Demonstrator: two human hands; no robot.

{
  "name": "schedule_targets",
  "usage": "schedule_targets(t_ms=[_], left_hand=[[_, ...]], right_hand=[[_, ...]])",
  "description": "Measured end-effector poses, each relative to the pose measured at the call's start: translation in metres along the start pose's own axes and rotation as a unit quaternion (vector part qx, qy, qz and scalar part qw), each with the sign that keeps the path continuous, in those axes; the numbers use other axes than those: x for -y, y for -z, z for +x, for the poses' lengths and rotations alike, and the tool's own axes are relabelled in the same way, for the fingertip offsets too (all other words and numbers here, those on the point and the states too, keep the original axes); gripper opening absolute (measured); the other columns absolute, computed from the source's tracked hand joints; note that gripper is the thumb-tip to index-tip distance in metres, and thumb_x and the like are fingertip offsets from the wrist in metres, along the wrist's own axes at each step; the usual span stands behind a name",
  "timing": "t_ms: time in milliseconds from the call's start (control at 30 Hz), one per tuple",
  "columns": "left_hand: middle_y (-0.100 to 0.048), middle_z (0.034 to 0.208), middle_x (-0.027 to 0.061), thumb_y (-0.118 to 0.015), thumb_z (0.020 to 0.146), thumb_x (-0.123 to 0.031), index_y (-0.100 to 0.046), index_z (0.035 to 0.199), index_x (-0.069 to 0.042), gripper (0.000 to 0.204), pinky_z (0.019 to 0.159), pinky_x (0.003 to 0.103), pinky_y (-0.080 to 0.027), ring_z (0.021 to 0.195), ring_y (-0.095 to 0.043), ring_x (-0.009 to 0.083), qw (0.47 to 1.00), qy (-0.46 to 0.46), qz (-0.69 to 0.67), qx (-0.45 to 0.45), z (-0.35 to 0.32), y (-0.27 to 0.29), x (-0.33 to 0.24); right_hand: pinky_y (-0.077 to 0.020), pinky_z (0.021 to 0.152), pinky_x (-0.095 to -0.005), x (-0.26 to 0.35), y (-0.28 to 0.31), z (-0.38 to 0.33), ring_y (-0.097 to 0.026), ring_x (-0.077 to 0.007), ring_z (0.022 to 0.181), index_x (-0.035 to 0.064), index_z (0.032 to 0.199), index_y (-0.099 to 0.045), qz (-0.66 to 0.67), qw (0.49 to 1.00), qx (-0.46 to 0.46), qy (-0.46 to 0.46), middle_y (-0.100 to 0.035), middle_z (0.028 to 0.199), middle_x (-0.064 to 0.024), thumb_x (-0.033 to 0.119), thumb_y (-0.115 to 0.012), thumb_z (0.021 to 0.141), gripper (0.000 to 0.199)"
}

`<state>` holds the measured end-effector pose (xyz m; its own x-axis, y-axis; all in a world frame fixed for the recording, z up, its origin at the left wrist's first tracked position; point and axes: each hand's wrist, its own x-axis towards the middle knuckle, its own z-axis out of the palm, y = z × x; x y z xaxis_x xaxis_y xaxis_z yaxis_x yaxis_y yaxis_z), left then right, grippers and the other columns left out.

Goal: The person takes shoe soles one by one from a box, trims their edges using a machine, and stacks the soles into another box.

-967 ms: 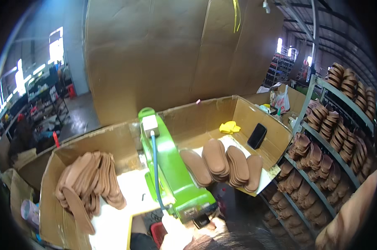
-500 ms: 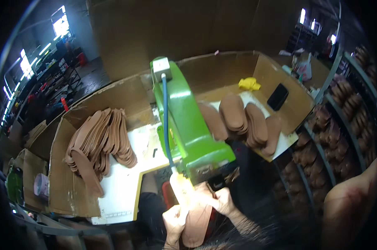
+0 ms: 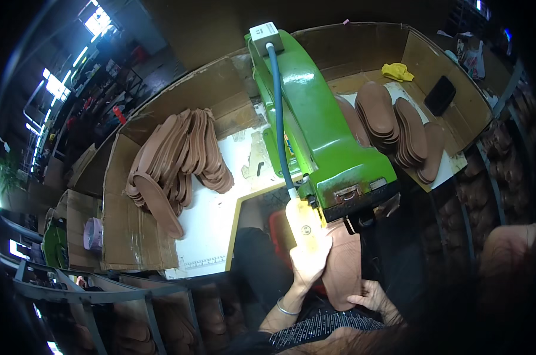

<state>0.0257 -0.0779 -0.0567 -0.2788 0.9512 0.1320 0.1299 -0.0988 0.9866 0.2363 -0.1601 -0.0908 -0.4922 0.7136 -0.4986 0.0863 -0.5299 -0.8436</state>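
- At left of frame, a heap of brown insoles leans inside a cardboard box, beside a white tabletop.
- Near the centre, a green machine with a blue cable and a glowing lamp stands between the heap and further stacks, its head hiding the work's upper end.
- At upper right, stacked insoles, a yellow cloth and a black phone.
- At lower centre, the left hand, washed out by glare, grasps the left edge of a single insole below the machine head.
- Just right, the right hand, fingers curled, pinches its lower edge, thumb on top.
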Motion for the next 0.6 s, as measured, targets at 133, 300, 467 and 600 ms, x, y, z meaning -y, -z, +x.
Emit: schedule_targets(t_ms=[133, 300, 467, 600], left_hand=[[-0.063, 0.099, 0.0111, -0.066, 0.078, 0.000, -0.056, 0.116, 0.003, 0.039, 0.084, 0.028, -0.049, 0.088, -0.060, 0.0144, 0.998, -0.009, -0.045, -0.034, -0.006, -0.002, 0.004], [-0.065, 0.098, 0.0084, -0.069, 0.080, -0.007, -0.061, 0.105, 0.005, 0.029, 0.077, 0.026, -0.049, 0.085, -0.060, 0.0123, 0.990, -0.138, 0.012, 0.001, -0.003, 0.017, -0.008], [-0.067, 0.089, 0.0086, -0.068, 0.081, -0.012, -0.064, 0.096, 0.004, 0.022, 0.071, 0.026, -0.049, 0.078, -0.061, 0.0116, 0.986, -0.148, 0.065, 0.048, -0.001, 0.017, -0.004], [-0.067, 0.091, 0.0093, -0.067, 0.082, -0.013, -0.064, 0.097, 0.003, 0.022, 0.074, 0.027, -0.049, 0.082, -0.062, 0.0129, 0.996, 0.059, -0.047, 0.038, -0.003, -0.004, -0.014]], right_hand=[[-0.0478, 0.064, -0.0226, 0.005, 0.046, -0.012, -0.058, -0.0086, 0.071, -0.0041, 0.091, -0.060, -0.124, 0.992, -0.006, 0.029, -0.064, 0.081, -0.0033, 0.014, -0.079, 0.070, 0.034], [-0.0465, 0.060, -0.0199, 0.052, 0.076, -0.025, -0.058, -0.0085, 0.067, -0.0054, 0.085, -0.060, -0.004, 0.995, -0.034, 0.089, -0.064, 0.075, -0.0081, 0.007, -0.074, 0.071, 0.024], [-0.0479, 0.060, -0.0215, 0.063, 0.082, -0.021, -0.059, -0.0092, 0.067, -0.0050, 0.087, -0.060, -0.035, 0.988, -0.111, 0.103, -0.064, 0.077, -0.0083, 0.007, -0.071, 0.071, 0.023], [-0.0473, 0.064, -0.0220, 0.048, 0.085, -0.021, -0.058, -0.0085, 0.072, -0.0039, 0.092, -0.058, -0.001, 0.992, -0.104, 0.074, -0.063, 0.083, -0.0065, 0.007, -0.071, 0.072, 0.026]])
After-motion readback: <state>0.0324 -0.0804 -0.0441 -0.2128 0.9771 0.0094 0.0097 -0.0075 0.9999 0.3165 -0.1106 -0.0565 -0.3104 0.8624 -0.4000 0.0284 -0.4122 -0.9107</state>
